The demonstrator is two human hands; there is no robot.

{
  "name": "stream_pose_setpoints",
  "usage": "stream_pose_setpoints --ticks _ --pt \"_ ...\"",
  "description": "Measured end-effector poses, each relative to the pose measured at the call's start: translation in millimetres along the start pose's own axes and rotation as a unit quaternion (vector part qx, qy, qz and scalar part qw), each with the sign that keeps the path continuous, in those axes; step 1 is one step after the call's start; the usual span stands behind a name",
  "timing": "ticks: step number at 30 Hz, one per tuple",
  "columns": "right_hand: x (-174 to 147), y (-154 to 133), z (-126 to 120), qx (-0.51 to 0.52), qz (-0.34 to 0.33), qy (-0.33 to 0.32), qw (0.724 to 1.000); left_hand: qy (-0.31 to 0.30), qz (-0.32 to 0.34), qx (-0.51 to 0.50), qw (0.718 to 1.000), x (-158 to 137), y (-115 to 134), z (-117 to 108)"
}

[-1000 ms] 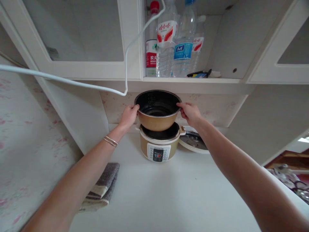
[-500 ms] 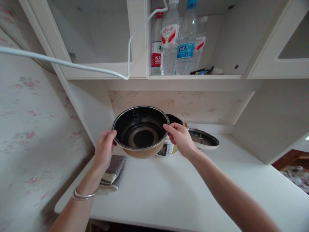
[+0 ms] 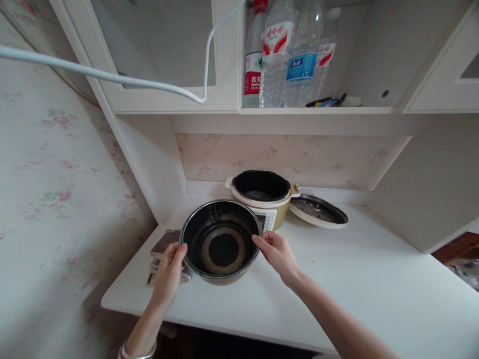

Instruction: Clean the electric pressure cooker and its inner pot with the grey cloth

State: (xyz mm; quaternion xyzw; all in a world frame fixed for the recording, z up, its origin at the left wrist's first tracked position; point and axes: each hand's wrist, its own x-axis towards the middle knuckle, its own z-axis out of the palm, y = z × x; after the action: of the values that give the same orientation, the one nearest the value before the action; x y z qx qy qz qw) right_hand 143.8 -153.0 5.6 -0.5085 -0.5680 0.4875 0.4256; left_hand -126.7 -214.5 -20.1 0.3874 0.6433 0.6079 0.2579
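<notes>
Between my hands is a round inner pot [image 3: 224, 252], black inside with measuring marks and tan outside. My left hand [image 3: 170, 271] pinches its rim on the left; my right hand [image 3: 277, 252] pinches the rim on the right. Whether the pot's base touches the counter I cannot tell. Behind it stands a cream and gold rice cooker [image 3: 280, 212], uncovered, its dark cavity showing. The cooker's lid [image 3: 320, 212] lies upturned at its right. A folded grey-brown cloth [image 3: 164, 244] lies partly hidden behind my left hand and the pot.
The white counter [image 3: 299, 304] has its front edge below my hands. Overhead, several plastic bottles [image 3: 275, 65] stand in an open cabinet shelf [image 3: 374, 110]. A white cable [image 3: 142, 85] hangs across the upper left, by the flowered wall [image 3: 56, 199].
Both hands have brought the inner pot lower and nearer to me, uncovering more of the rice cooker behind it. The view has shifted a little.
</notes>
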Motion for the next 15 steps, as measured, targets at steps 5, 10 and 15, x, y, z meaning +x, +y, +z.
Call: stream_pose_setpoints --ticks 5,10,15 --pt "-5 42 2 -0.029 0.022 0.009 0.999 -0.050 -0.015 0.005 0.999 -5 -34 4" --pt "-9 59 5 -0.035 0.039 0.018 0.998 -0.083 -0.041 -0.003 0.996 -4 -48 6" --pt "-9 61 18 -0.007 0.039 0.004 0.999 -0.048 -0.023 0.038 0.998 14 -45 1"
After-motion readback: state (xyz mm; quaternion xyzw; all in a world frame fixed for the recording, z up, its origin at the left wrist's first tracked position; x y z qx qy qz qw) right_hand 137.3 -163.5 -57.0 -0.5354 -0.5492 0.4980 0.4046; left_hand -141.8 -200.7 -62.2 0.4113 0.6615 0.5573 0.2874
